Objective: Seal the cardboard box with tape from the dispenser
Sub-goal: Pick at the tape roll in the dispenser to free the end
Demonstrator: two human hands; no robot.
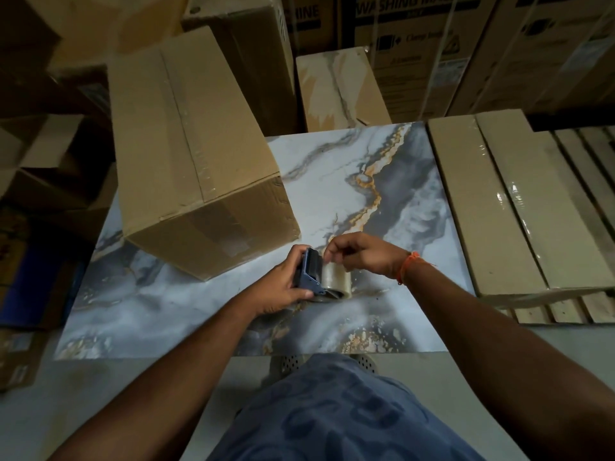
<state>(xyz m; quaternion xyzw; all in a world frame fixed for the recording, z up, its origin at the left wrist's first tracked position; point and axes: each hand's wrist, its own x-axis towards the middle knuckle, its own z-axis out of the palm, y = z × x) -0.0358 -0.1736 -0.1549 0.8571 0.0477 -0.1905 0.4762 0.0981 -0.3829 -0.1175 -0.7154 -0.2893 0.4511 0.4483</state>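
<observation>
Near edge of tabletop [166, 314], centre: my two hands, meeting just above the marbled surface.

Left hand [283, 287]: grip wrapped round the blue dispenser [307, 276], fingers over its far side, thumb along the near side. Dispenser lies low over the tabletop; whether it touches, I cannot tell.

Roll [336, 281]: clear tape, mounted in the dispenser on its right side, broad face up toward me.

Right hand [361, 254]: grip pinched, thumb and forefinger pressed together at the top of the roll, just beside the dispenser's head. Whether a loose tape end is between them, I cannot tell. Orange thread [407, 266] round this wrist.

Box [196, 144]: cardboard, on the left part of the tabletop, reaching past its far left corner. Flaps shut, clear tape along the top seam and down the near side. Its near corner is close to my left hand, not touching it.

Right edge, off the tabletop: flat cartons [499, 207] in shiny wrap, lying on wooden slats [565, 311].

Beyond the far edge: a marbled slab [336, 91] leaning upright, then tall stacked cartons [432, 44] with print, partly legible as "washing machine".
</observation>
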